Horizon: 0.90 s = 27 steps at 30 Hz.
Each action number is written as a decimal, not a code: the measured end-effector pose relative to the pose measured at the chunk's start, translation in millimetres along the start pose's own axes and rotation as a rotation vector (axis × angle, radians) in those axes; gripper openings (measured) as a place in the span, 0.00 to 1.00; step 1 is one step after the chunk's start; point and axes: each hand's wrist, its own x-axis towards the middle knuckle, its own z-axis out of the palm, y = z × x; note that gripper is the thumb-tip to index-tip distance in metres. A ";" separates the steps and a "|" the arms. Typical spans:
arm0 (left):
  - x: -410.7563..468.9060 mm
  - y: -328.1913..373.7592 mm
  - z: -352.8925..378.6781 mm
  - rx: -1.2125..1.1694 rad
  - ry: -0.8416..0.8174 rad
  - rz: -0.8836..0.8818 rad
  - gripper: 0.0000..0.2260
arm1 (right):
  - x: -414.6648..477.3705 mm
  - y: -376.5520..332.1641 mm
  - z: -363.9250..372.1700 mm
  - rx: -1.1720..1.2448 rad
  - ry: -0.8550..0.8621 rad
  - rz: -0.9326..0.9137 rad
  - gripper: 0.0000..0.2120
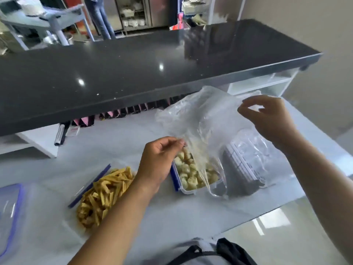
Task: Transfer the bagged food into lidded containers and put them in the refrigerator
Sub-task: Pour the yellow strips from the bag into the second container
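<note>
A clear plastic bag (200, 115) hangs upturned over a clear container with blue clips (188, 189) that holds pale food chunks (188, 176). My left hand (160, 159) pinches the bag's lower edge just above the container's near-left side. My right hand (267, 117) pinches the bag's raised far edge, higher and to the right. A second clear container (103, 196) with a blue clip, to the left on the grey worktop (172, 217), is full of yellow fries. A blue-rimmed lid (9, 211) lies at the far left edge.
A dark object wrapped in clear plastic (242, 165) sits right of the pale-food container. A black raised counter (133, 69) runs across behind the worktop, with small packets (122, 113) under its overhang. A person's legs (101, 18) stand in the far background.
</note>
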 end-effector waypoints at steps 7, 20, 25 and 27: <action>35.0 7.1 95.3 0.073 -0.335 -0.058 0.04 | 9.4 50.1 -82.3 -0.236 0.127 0.200 0.02; 32.3 -60.8 84.4 1.038 -0.523 0.061 0.37 | 3.8 124.3 -9.0 -0.843 -0.372 0.156 0.35; 18.3 -84.8 64.0 1.246 -0.511 0.104 0.37 | -8.1 174.9 22.1 -0.871 -0.597 0.279 0.34; 17.9 -91.8 60.2 1.288 -0.507 0.119 0.37 | -10.1 180.9 22.7 -0.861 -0.572 0.254 0.34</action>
